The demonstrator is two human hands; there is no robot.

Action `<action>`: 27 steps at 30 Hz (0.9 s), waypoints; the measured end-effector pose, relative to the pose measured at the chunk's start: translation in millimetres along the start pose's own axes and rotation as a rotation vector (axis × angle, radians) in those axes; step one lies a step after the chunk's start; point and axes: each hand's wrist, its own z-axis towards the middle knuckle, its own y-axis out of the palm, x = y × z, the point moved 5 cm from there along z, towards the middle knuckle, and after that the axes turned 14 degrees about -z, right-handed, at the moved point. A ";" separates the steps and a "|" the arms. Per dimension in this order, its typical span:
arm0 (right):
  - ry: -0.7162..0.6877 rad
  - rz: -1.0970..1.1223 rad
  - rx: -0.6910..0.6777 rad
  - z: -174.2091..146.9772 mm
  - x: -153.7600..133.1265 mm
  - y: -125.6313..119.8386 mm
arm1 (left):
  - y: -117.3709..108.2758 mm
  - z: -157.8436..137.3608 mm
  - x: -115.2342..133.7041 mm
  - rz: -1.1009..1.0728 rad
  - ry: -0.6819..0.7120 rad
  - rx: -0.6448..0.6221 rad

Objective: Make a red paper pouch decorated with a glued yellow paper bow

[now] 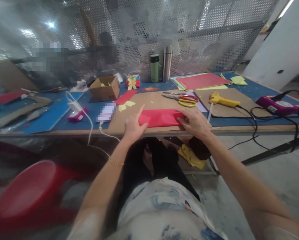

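Observation:
A folded red sheet [161,118] lies lengthwise on a cardboard piece [149,100] near the table's front edge. Around its left end, the thumb and fingers of my left hand [134,125] grip it. My right hand [195,122] grips the opposite end, its fingers bent over the top. Beyond the right hand rest scissors with red and yellow handles [188,99]. Further right, a yellow glue gun [223,100] with a white stick lies on another cardboard piece. Whether the sheet is paper or felt, I cannot tell.
A cardboard box [104,88], a small red bow-trimmed item [133,81], a green tumbler [154,68] and a steel flask [167,66] stand at the back. Red sheets [202,81] lie back right. Cables run from a purple power strip [277,104]. A red stool [29,190] is lower left.

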 end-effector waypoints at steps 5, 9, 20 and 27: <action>-0.048 -0.113 -0.041 -0.7 -3.1 3.0 | 1.7 2.2 3.2 0.161 -0.008 -0.043; -0.114 -0.202 -0.049 -1.4 -5.9 4.9 | 1.1 1.7 4.1 0.168 0.033 -0.026; -0.150 -0.057 0.001 -5.7 -5.6 3.8 | 30.2 -23.4 52.0 0.426 0.524 -0.045; -0.159 -0.078 0.051 -7.8 -13.6 -6.5 | 42.1 -30.6 41.3 0.490 0.554 -0.078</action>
